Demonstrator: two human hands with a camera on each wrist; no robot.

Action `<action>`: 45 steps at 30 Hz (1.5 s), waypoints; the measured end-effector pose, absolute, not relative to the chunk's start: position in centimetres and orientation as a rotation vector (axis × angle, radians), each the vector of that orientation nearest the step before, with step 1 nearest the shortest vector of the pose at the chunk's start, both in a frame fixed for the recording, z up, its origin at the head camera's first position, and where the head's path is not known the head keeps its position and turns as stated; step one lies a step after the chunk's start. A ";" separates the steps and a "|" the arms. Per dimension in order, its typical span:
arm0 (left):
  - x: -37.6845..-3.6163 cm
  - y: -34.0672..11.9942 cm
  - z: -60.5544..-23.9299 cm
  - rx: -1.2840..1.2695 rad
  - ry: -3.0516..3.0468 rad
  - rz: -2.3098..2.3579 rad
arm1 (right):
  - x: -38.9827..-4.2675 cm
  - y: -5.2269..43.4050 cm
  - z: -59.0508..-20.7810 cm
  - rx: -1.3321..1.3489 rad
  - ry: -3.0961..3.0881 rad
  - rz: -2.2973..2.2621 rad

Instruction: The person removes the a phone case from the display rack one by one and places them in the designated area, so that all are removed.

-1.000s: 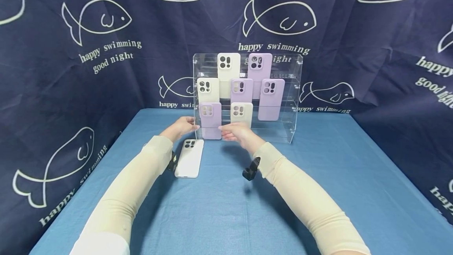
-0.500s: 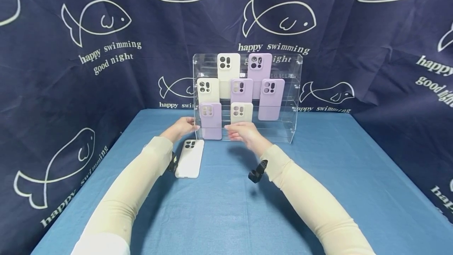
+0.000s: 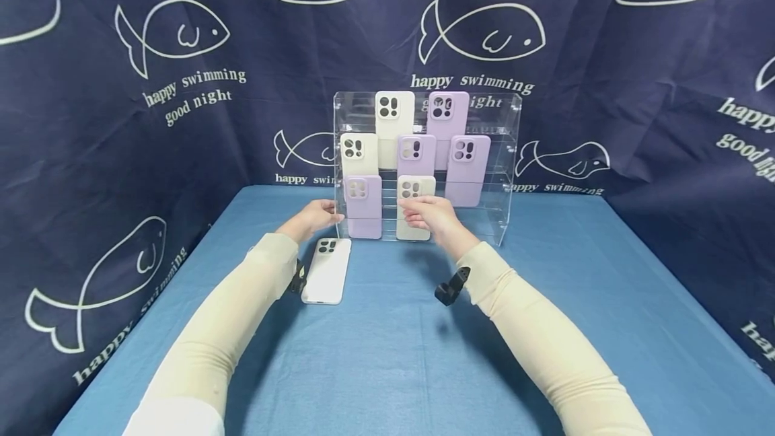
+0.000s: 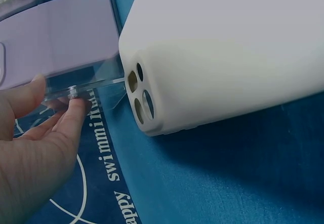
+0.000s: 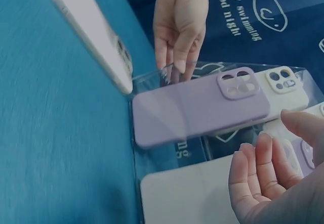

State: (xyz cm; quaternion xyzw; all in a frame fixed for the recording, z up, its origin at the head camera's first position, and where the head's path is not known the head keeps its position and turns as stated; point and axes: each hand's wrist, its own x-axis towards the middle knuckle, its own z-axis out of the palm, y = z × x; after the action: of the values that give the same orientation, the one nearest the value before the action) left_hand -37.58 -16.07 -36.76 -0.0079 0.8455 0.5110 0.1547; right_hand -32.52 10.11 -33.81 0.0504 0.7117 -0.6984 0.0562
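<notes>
My left hand point(image 3: 316, 216) grips the left side panel of a clear acrylic display stand point(image 3: 484, 221), thumb on one face and fingers on the other. My right hand point(image 3: 434, 216) is in front of a white phone case point(image 3: 408, 229) in the bottom row and hides part of it. Its fingers point(image 5: 248, 168) are loosely bent, with nothing between them and the thumb. Left of that case, a lilac phone case point(image 3: 363, 210) stands in the same row, close to my left hand. Another white phone case point(image 3: 327, 274) lies camera end away on the table, below my left hand.
Higher on the stand are white cases point(image 3: 395, 128) and lilac cases point(image 3: 448, 120), overlapping in tiers. The stand rests on a blue cloth-covered table point(image 3: 375, 355). A dark blue fish-print curtain point(image 3: 339, 46) hangs behind it and along both sides.
My right hand has moved right and slightly up, from beside the bottom lilac case to in front of the bottom white case. My left hand keeps its grip on the stand.
</notes>
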 end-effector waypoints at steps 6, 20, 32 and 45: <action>-37.8 -16.1 -37.0 -0.040 2.416 1.463 | -32.9 11.1 -33.4 0.136 2.201 -2.107; -37.9 -16.2 -37.0 -0.026 2.427 1.453 | -33.6 13.3 -32.9 0.215 2.234 -2.103; -37.8 -16.4 -37.0 -0.050 2.417 1.460 | -34.3 14.5 -33.5 0.240 2.286 -2.143; -37.8 -16.3 -36.9 -0.055 2.409 1.453 | -34.7 14.9 -34.3 0.349 2.297 -2.168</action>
State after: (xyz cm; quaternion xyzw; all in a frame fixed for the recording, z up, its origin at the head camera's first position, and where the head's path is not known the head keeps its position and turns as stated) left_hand -37.77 -16.33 -36.90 -0.0193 0.8446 0.5095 0.1631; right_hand -34.75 14.92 -34.33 0.1098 0.7226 -0.6822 -0.0180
